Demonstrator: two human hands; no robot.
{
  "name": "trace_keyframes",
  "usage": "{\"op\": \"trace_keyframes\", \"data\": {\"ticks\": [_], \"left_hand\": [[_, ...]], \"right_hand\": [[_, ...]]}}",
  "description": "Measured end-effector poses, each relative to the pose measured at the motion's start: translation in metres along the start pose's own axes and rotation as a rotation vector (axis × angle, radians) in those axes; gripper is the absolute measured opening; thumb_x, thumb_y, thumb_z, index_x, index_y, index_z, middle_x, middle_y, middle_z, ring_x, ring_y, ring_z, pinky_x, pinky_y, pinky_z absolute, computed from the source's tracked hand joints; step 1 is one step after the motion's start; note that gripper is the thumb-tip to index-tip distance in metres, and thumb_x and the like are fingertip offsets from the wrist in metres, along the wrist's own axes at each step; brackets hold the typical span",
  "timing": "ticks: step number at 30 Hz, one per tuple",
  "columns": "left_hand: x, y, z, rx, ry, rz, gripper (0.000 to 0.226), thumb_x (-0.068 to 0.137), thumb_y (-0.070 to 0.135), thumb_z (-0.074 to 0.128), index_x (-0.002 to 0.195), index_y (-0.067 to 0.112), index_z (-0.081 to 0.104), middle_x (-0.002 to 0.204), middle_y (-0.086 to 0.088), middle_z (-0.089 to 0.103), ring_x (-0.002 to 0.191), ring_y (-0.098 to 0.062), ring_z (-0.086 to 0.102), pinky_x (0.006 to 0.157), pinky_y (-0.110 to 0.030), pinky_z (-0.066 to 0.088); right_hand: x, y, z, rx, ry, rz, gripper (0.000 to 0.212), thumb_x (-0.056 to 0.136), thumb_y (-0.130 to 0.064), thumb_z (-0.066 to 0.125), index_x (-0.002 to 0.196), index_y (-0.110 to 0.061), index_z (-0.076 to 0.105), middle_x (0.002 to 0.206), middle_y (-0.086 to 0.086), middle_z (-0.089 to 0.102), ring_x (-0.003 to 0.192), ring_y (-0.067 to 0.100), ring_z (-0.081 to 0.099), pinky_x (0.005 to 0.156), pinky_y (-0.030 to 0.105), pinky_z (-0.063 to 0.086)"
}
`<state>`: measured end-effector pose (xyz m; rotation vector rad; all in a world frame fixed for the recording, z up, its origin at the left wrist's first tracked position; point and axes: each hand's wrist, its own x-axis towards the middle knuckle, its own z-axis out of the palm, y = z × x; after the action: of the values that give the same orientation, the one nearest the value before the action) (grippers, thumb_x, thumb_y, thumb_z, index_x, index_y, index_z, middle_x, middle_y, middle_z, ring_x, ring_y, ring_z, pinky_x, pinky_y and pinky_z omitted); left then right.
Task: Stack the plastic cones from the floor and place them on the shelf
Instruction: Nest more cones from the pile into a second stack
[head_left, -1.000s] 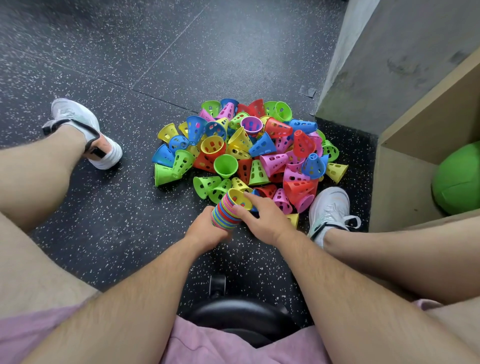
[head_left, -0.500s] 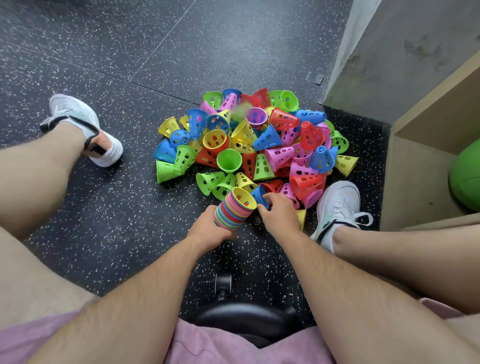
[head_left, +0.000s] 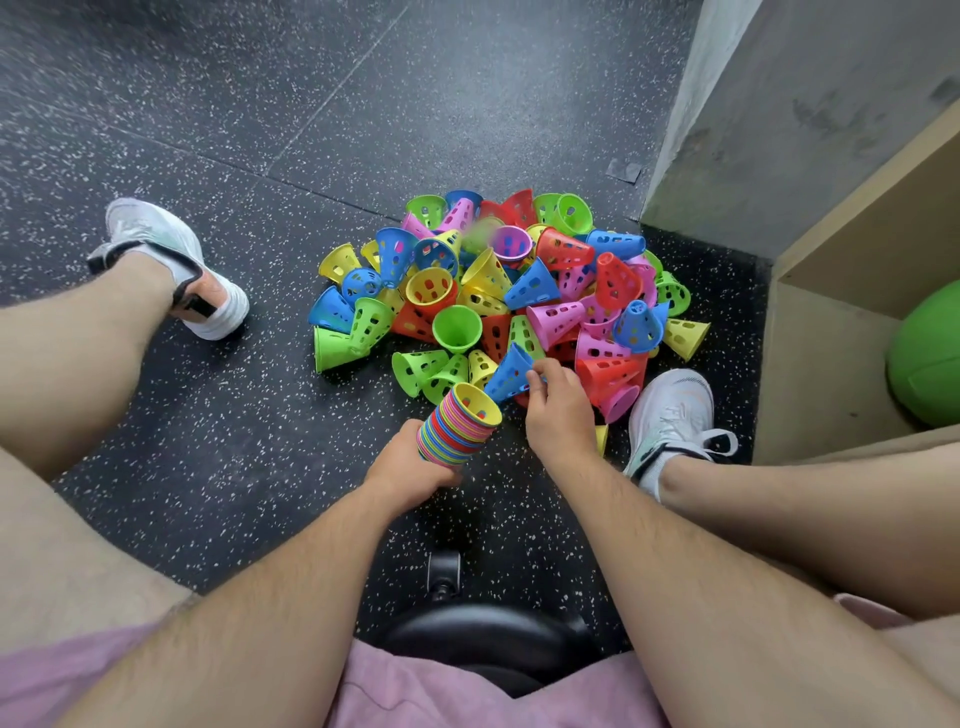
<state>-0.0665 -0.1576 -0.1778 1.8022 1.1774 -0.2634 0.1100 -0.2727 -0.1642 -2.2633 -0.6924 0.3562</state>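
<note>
Glossy plastic cones (head_left: 519, 291) w/ holes, matt speckled rubber floor (head_left: 208, 467), bare wood shelf (head_left: 831, 364).

Dark speckled rubber floor (head_left: 208, 78), with tile seams running across it. Left white shoe (head_left: 171, 260) with a black heel strap sits flat toward the floor's left side. Right white shoe (head_left: 670, 410) is laced and sits toward the right side. Grey concrete wall (head_left: 779, 130) rises at the upper right, with a small grey tape patch (head_left: 623, 170) on the floor at its base. Green ball (head_left: 927, 358) at the far right is partly cut off. Black round seat (head_left: 493, 644) at the bottom centre, caster wheel (head_left: 444, 571) just beyond it. Pink shorts (head_left: 426, 691) along the bottom edge.
</note>
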Motion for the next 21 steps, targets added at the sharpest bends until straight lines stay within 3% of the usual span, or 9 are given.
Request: {"op": "trace_keyframes", "data": {"ticks": [4, 8, 10, 13, 15, 18, 21], "left_hand": [[0.003, -0.003, 0.001, -0.033, -0.001, -0.004, 0.062, 0.049, 0.035, 0.084, 0.102, 0.029, 0.053, 0.090, 0.004, 0.072, 0.084, -0.018, 0.071, 0.082, -0.042, 0.059], [0.020, -0.017, 0.008, -0.039, 0.011, 0.009, 0.055, 0.044, 0.039, 0.080, 0.094, 0.029, 0.059, 0.077, 0.007, 0.070, 0.067, -0.016, 0.064, 0.077, -0.047, 0.061], [0.011, -0.008, 0.003, -0.054, 0.019, 0.013, 0.054, 0.049, 0.035, 0.082, 0.097, 0.027, 0.058, 0.080, 0.007, 0.069, 0.071, -0.017, 0.065, 0.075, -0.041, 0.059], [0.005, 0.002, 0.000, -0.071, 0.032, 0.028, 0.052, 0.053, 0.032, 0.079, 0.100, 0.026, 0.056, 0.081, 0.006, 0.069, 0.072, -0.019, 0.065, 0.071, -0.035, 0.054], [0.007, 0.003, 0.002, -0.074, 0.030, 0.039, 0.055, 0.051, 0.036, 0.076, 0.101, 0.027, 0.056, 0.082, 0.005, 0.071, 0.073, -0.019, 0.067, 0.074, -0.037, 0.057], [0.013, -0.003, 0.005, -0.068, 0.014, 0.051, 0.055, 0.049, 0.039, 0.077, 0.099, 0.028, 0.056, 0.083, 0.005, 0.071, 0.074, -0.018, 0.069, 0.077, -0.039, 0.059], [0.018, -0.003, 0.010, -0.041, -0.007, 0.093, 0.042, 0.049, 0.037, 0.076, 0.086, 0.024, 0.061, 0.069, 0.008, 0.066, 0.058, -0.012, 0.056, 0.070, -0.042, 0.060]], "right_hand": [[0.002, -0.012, -0.007, 0.080, 0.018, -0.087, 0.022, 0.105, -0.021, 0.048, 0.116, -0.010, 0.062, 0.113, 0.001, 0.061, 0.096, 0.008, 0.047, 0.080, 0.019, 0.032], [-0.003, -0.020, -0.008, 0.085, -0.018, -0.171, 0.017, 0.103, -0.016, 0.050, 0.113, -0.009, 0.063, 0.110, 0.001, 0.061, 0.095, 0.010, 0.048, 0.080, 0.020, 0.035], [-0.007, -0.022, -0.010, 0.070, -0.051, -0.175, 0.016, 0.102, -0.015, 0.051, 0.112, -0.009, 0.063, 0.108, 0.002, 0.061, 0.093, 0.011, 0.048, 0.076, 0.019, 0.032], [-0.010, -0.022, -0.010, 0.062, -0.140, -0.209, 0.017, 0.101, -0.018, 0.053, 0.112, -0.011, 0.064, 0.104, 0.000, 0.062, 0.097, 0.015, 0.054, 0.081, 0.023, 0.037], [-0.012, -0.020, -0.008, 0.020, -0.252, -0.229, 0.019, 0.099, -0.031, 0.051, 0.110, -0.020, 0.062, 0.101, -0.004, 0.062, 0.098, 0.013, 0.054, 0.086, 0.032, 0.043], [-0.016, -0.019, -0.007, -0.014, -0.346, -0.157, 0.023, 0.095, -0.049, 0.045, 0.111, -0.035, 0.054, 0.109, -0.005, 0.062, 0.106, 0.012, 0.056, 0.092, 0.036, 0.046], [-0.018, -0.017, -0.013, 0.006, -0.247, -0.062, 0.024, 0.097, -0.043, 0.050, 0.117, -0.030, 0.055, 0.116, -0.007, 0.064, 0.109, 0.013, 0.057, 0.092, 0.033, 0.044]]}}
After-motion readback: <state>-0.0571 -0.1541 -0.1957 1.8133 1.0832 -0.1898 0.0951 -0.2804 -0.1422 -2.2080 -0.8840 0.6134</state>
